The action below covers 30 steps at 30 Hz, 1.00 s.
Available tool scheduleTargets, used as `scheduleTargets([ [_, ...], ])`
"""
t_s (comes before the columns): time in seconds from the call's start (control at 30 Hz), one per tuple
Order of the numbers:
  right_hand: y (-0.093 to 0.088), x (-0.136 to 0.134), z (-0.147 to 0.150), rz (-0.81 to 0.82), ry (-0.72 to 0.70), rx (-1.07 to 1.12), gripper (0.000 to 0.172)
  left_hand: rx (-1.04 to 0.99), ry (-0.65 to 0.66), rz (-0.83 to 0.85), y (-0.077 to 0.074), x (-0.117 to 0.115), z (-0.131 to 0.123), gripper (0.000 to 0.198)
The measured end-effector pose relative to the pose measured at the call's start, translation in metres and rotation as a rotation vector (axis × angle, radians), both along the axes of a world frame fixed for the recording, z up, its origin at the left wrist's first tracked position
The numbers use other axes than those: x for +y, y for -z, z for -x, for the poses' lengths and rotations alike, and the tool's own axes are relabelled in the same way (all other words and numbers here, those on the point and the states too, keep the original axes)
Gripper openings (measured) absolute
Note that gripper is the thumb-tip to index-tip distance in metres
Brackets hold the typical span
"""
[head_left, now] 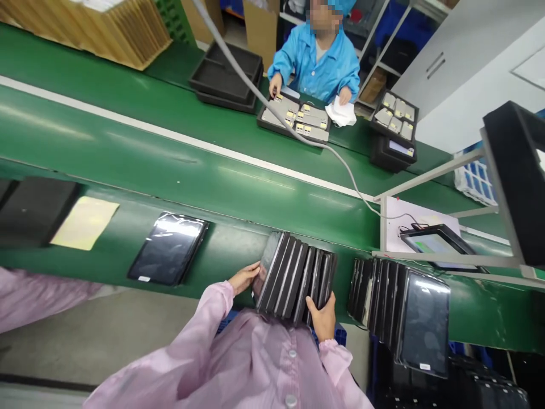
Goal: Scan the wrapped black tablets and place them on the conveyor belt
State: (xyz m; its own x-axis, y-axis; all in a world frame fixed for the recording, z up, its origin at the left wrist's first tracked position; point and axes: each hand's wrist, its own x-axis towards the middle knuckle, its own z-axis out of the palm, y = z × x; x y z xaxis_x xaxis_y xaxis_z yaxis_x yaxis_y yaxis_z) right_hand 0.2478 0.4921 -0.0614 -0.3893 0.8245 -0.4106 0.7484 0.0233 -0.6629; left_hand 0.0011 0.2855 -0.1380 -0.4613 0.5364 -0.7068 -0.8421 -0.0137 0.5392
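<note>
Both my hands grip a stack of several black tablets (296, 278) standing on edge against the near side of the green conveyor (179, 165). My left hand (243, 278) presses the stack's left face, fingers closed round its edge. My right hand (322, 316) clasps the lower right corner of the same stack. A second row of upright tablets (400, 307) leans just to the right. One tablet (169, 247) lies flat on the belt to the left.
A yellow sheet (85, 222) and a black tray (34, 210) lie at far left. Across the belt a person in blue (317, 59) handles a tray of small parts (296, 118). A metal frame holds a tablet on a stand (436, 243) at right. A grey cable (298, 136) crosses the belt.
</note>
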Motion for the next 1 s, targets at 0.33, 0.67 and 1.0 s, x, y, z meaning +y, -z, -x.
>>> scheduleTargets([
  [0.33,-0.016,-0.006,0.021,-0.025,-0.037,-0.014,0.11,0.656,0.083,0.224,-0.043,0.007,-0.005,0.068],
  [0.67,-0.032,-0.018,0.04,-0.129,-0.024,-0.218,0.12,1.452,0.533,0.805,-0.083,0.036,-0.061,0.114],
  [1.0,-0.025,0.006,0.049,-0.257,-0.271,-0.215,0.118,1.432,0.557,1.103,-0.081,0.008,-0.047,0.108],
])
